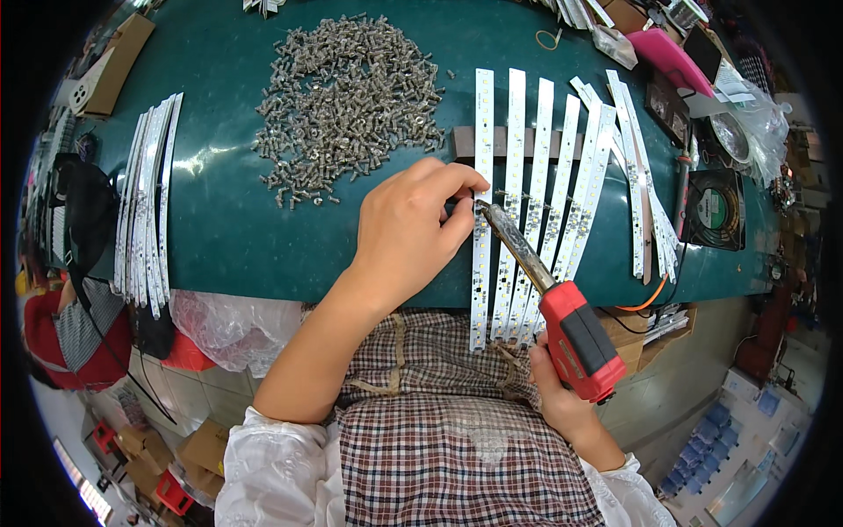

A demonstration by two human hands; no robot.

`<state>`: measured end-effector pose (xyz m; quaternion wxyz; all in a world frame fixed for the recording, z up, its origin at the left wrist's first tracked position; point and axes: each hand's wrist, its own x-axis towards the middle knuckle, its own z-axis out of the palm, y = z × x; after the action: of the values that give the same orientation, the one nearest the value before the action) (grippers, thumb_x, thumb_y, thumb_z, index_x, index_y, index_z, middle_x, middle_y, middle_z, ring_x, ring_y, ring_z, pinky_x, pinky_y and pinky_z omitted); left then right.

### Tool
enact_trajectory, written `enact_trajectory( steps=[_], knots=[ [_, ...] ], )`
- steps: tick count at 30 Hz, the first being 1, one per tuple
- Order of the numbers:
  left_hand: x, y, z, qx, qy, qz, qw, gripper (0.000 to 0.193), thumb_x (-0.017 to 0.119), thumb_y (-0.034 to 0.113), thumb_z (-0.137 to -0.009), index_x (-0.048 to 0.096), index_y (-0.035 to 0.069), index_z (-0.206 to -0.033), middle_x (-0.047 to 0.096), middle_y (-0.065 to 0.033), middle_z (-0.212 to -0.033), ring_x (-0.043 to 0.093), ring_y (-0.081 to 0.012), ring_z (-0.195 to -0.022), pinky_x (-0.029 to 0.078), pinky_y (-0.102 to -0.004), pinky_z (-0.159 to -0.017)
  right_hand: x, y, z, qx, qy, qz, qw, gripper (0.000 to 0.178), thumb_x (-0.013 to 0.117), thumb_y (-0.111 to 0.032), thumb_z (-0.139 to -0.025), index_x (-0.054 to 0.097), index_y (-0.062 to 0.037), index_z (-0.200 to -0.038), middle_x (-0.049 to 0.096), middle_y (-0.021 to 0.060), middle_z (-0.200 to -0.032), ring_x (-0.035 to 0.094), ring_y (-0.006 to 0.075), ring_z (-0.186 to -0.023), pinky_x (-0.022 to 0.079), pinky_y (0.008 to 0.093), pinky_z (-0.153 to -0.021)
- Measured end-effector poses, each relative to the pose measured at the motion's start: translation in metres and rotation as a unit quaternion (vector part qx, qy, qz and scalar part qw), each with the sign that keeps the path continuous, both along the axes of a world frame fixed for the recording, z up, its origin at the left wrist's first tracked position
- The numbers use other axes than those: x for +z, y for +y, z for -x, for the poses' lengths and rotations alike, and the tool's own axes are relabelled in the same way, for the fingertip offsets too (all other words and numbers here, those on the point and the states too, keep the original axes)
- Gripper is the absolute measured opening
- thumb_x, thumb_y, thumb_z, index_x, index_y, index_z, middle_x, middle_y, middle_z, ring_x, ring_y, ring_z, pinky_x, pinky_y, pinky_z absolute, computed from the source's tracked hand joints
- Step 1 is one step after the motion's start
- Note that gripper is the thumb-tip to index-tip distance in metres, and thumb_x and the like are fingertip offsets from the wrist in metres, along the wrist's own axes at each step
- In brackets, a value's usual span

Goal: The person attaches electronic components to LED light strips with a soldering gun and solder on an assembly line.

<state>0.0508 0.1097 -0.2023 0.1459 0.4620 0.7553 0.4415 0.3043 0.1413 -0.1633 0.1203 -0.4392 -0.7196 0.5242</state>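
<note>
My left hand (pixel 404 233) is closed in a pinch over the leftmost white LED strip (pixel 483 105). Whatever lies between its fingertips is too small to make out. From the right, my right hand (pixel 566 404) grips a red and black soldering iron (pixel 580 342). Its dark tip meets that same strip just beside my left fingertips. Several more LED strips (pixel 541 132) fan out to the right, their upper parts resting across a brown bar (pixel 464 143) and their lower ends jutting past the table edge. Small dark components dot their middles.
A large heap of small metal connector-like parts (pixel 351 97) covers the back middle of the green table (pixel 219 255). More LED strips (pixel 145 206) are stacked at the left. On the right lie loose strips (pixel 639 176), a black fan (pixel 713 211) and an orange cable (pixel 645 306).
</note>
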Motion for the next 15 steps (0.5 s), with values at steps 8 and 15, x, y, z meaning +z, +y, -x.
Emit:
enact_trajectory(
  steps=[8, 15],
  knots=[
    [-0.0001, 0.001, -0.0005, -0.002, 0.005, 0.003, 1.0, 0.021, 0.065, 0.003, -0.079, 0.07, 0.011, -0.098, 0.064, -0.0009, -0.082, 0.054, -0.0115, -0.057, 0.045, -0.0252, -0.055, -0.0019, 0.0017, -0.002, 0.039, -0.016, -0.021, 0.999, 0.021, 0.071, -0.002, -0.079, 0.062, -0.0003, -0.098, 0.058, 0.0087, -0.083, 0.057, 0.0204, -0.067, 0.045, 0.0313, -0.059],
    [0.0009, 0.0, -0.0001, 0.003, 0.004, 0.01, 1.0, 0.021, 0.066, 0.004, -0.079, 0.07, 0.011, -0.098, 0.065, -0.0008, -0.082, 0.054, -0.011, -0.057, 0.045, -0.0251, -0.055, -0.0011, 0.0009, -0.0017, 0.01, 0.003, -0.022, 1.0, 0.018, 0.072, -0.003, -0.08, 0.062, -0.0005, -0.095, 0.057, 0.0088, -0.08, 0.057, 0.0209, -0.066, 0.045, 0.0318, -0.059]
  ],
)
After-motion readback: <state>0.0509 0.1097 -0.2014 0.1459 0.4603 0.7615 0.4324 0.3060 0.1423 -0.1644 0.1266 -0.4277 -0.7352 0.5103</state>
